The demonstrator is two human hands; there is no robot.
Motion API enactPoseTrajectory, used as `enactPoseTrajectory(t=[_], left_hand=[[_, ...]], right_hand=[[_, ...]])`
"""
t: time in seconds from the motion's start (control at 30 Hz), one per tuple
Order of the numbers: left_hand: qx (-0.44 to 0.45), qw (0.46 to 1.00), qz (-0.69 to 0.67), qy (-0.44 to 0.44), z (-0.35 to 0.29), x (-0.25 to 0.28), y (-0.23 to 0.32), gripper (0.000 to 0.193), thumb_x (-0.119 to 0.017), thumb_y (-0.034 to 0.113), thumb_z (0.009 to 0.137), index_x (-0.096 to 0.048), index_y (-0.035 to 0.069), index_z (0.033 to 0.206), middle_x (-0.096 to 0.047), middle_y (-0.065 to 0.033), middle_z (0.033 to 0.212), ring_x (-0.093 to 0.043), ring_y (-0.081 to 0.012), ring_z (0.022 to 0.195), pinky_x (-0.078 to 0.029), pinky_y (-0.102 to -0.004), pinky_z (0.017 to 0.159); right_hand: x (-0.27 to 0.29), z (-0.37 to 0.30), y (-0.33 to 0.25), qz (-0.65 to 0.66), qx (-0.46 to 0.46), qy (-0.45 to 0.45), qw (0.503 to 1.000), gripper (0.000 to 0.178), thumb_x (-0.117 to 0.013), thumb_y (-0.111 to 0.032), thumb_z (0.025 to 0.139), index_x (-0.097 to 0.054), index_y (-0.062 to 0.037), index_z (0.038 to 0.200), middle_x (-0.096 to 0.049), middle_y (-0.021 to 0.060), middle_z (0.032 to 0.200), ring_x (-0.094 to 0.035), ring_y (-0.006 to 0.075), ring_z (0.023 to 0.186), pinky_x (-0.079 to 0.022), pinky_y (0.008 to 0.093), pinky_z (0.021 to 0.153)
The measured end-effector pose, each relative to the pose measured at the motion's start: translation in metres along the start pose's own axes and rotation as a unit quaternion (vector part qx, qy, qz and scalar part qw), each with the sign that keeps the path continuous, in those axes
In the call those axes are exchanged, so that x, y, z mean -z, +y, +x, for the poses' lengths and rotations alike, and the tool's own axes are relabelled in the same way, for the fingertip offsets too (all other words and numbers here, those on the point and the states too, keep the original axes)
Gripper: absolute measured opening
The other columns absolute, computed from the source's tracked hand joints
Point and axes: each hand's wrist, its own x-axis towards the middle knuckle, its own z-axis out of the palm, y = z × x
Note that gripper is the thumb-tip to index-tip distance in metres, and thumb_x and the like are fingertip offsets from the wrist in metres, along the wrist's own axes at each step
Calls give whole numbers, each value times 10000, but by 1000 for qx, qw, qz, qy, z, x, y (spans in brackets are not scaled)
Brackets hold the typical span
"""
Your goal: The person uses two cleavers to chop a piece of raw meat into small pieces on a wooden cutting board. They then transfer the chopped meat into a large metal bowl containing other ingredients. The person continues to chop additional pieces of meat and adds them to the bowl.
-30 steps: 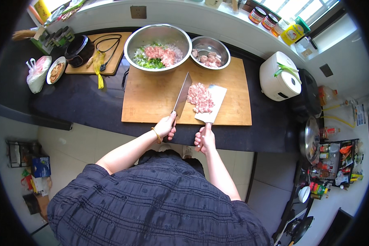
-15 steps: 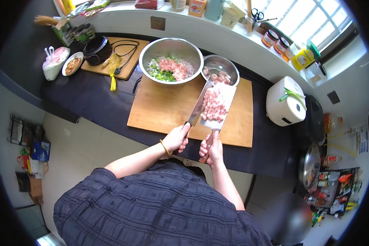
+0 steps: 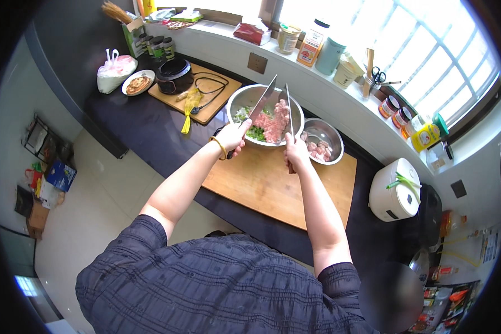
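My left hand (image 3: pixel 232 136) grips the handle of a cleaver (image 3: pixel 261 103) whose blade slants up over a large steel bowl (image 3: pixel 240 100). My right hand (image 3: pixel 296 156) holds a second flat blade (image 3: pixel 288 111) on edge, with a heap of chopped pink meat (image 3: pixel 275 122) pressed between the two blades above the bowl. The bowl holds more pink meat and chopped greens (image 3: pixel 254 132). Below the hands lies a wooden cutting board (image 3: pixel 273 186) on the dark counter.
A smaller steel bowl (image 3: pixel 323 142) with meat pieces sits right of the big bowl. A white rice cooker (image 3: pixel 395 192) stands at the right. A second wooden board (image 3: pixel 197 92) with a black pot, cable and small plate lies left. Jars and bottles line the window ledge.
Both hands have lifted the chopped meat off the cutting board on the blades and carried it up and left over the large bowl. The cutting board is now bare.
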Motion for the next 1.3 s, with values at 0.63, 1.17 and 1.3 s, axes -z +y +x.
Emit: enactPoseTrajectory(t=[0.63,1.17,1.3], left_hand=[[13,976,-200,-91,-25,-60,-26,453,-362,540,883,-396,108,748,-373,3,518,-312,-76,354,-299,-228,329],[29,993,-117,-8,11,21,-3,441,-390,514,883,-408,104,724,-406,4,525,-348,-73,364,-334,-233,345],[28,995,-95,-6,8,35,1,461,-396,523,878,-406,99,700,-386,13,523,-333,-64,369,-321,-223,346]], right_hand=[[-6,9,-22,136,-105,-69,983,372,-345,-400,919,-433,-55,811,-438,46,558,-419,126,398,-361,272,333],[42,-11,-24,155,-69,-43,985,351,-347,-406,919,-408,-69,843,-444,37,564,-394,108,388,-341,260,340],[52,-10,-14,124,-65,-59,988,347,-368,-384,922,-420,-52,835,-434,32,527,-383,99,359,-328,248,314]])
